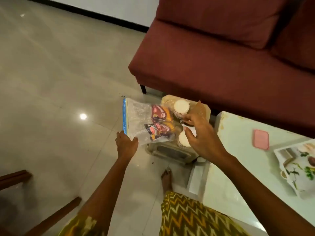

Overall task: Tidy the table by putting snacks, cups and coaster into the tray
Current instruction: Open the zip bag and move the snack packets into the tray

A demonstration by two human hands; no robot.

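Pale glossy tile covers the floor (pixel 51 74), where a ceiling light is reflected, and a dark red sofa (pixel 221 48) fills the upper right. At the right edge a white bench (pixel 238 150) is seen, carrying a pink case (pixel 261 139) and a printed sheet (pixel 300 166). Wooden chair legs (pixel 34 210) are seen at lower left, and a bare foot (pixel 166 178) rests on the tile.

A beige tray (pixel 167 153) is held up off the floor beside the bench. Two white paper cups (pixel 181 108) stand upright in it, one far, one near, with a brown coaster (pixel 199 109) leaning tilted at the far side. A clear zip bag of snacks (pixel 150 122) lies over the tray's left side; its long axis runs left to right, the blue zip edge pointing left, out past the tray rim, and the snack packets bunched toward the cups.

The left hand (pixel 126 143) is closed on the bag's near left corner. The right hand (pixel 201 133) is spread above the cups, fingers loosely apart, gripping nothing that can be made out.
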